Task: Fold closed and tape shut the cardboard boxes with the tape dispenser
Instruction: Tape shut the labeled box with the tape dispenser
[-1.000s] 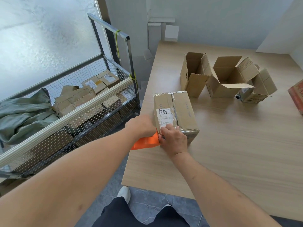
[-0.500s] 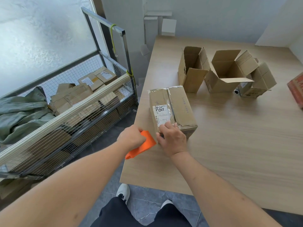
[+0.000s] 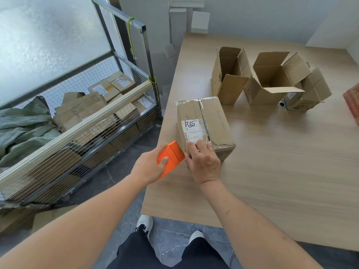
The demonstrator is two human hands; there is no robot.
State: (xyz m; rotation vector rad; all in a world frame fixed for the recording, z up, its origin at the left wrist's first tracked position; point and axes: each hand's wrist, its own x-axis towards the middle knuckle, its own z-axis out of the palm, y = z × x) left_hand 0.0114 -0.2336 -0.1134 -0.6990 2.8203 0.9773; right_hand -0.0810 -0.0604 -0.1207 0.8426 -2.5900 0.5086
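- I find the closed cardboard box (image 3: 205, 123) on the wooden surface (image 3: 272, 162) near its left edge, flaps folded shut, with clear tape along the centre seam and a white label (image 3: 192, 131) on its top.
- My right hand (image 3: 204, 162) rests at the box's 6 o'clock end, fingers laid flat and loosely spread over the near edge and the label's lower part; its grip holds nothing.
- My left hand (image 3: 149, 167) has its grip wrapped round the orange tape dispenser (image 3: 171, 157), thumb across its upper face.
- The dispenser sits at 7 o'clock of the box, its front end just beside the right hand's fingers and the box's near left corner. I cannot tell whether it touches the box.
- At 12 to 2 o'clock of the closed box stand three open cardboard boxes (image 3: 270, 82) with flaps raised, well apart from it.
- A red-brown item (image 3: 352, 101) is cut off at the right edge of the surface.
- At 9 o'clock, on the floor, stands a wire-mesh cart (image 3: 81, 136) loaded with cardboard boxes and a grey-green cloth (image 3: 21, 125).
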